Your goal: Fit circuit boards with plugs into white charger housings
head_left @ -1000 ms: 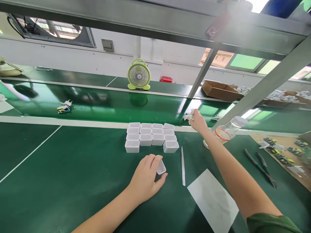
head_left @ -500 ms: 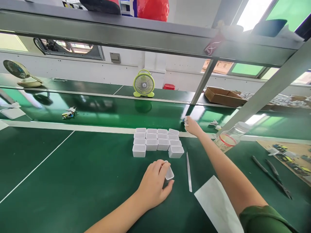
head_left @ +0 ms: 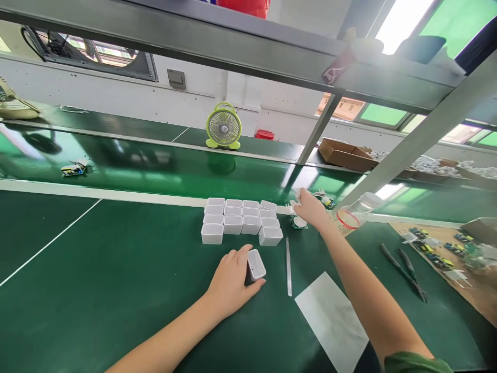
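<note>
On the far left of the conveyor belt [head_left: 155, 171], a small circuit board [head_left: 73, 168] lies by itself, well apart from both your hands, so it is the one piece you could lose track of.

Moving right, your left hand [head_left: 229, 282] rests on the desk [head_left: 97, 290] with its fingers [head_left: 243, 254] clamped round a small white box [head_left: 255, 265], tipped so its open mouth faces you. It is gripped by one end only; squeeze harder or let the thumb slide and the box may pop out or roll toward the tweezers [head_left: 288, 267] lying just beside it.

Just beyond that hand stands the block of white boxes [head_left: 243, 220], packed touching one another. They look light, so a knock from either wrist would probably scatter the rows.

Further right, your right hand [head_left: 310, 210] reaches to the belt's near edge with its fingers curled over a small white part [head_left: 298, 223]. I cannot tell whether the part is truly gripped or only covered. If the hold is loose, it may drop onto the belt.

Your right forearm passes close to a clear bottle [head_left: 351, 215] and over a sheet of paper [head_left: 334, 321]. Pulling back carelessly could tip the bottle or drag the sheet.
</note>
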Demonstrator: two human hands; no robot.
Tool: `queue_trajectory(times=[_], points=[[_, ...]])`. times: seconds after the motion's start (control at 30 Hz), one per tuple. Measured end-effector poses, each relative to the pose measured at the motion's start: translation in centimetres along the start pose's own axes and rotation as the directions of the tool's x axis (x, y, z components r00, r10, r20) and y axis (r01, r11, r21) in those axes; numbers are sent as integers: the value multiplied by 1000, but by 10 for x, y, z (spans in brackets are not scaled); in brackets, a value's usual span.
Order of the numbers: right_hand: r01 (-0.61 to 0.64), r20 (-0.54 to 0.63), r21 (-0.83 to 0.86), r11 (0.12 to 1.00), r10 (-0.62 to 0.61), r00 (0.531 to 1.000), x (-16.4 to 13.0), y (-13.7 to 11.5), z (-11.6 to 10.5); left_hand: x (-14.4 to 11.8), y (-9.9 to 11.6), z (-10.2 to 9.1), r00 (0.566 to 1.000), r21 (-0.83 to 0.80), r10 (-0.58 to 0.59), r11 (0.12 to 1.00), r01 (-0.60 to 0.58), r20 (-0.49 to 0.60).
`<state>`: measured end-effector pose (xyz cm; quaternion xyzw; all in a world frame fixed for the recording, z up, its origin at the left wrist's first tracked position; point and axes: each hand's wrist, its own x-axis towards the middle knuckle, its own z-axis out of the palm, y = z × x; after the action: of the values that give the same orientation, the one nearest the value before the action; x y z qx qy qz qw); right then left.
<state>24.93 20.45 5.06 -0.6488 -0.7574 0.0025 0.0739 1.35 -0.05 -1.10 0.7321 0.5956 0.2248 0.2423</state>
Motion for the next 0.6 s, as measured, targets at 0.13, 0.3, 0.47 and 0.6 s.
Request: queue_trajectory(times=[0.13,0.3,0.47,0.6], points=[[-155,83,-118,981,166,983,-8,-6,9,1,1,-4,999,-37,-45,998,46,13],[-200,194,-136,970,224,955,-8,-4,10,1,2,-6,1000,-18,-20,1000,20,22],[-188,173,-53,981,195,965,-17,1,-9,0,1,-6,1000,-45,-7,999,7,-1],[-149,13,144,978,149,989,-53,11,-33,0,1,-7,1000,-91,4,996,-3,11]])
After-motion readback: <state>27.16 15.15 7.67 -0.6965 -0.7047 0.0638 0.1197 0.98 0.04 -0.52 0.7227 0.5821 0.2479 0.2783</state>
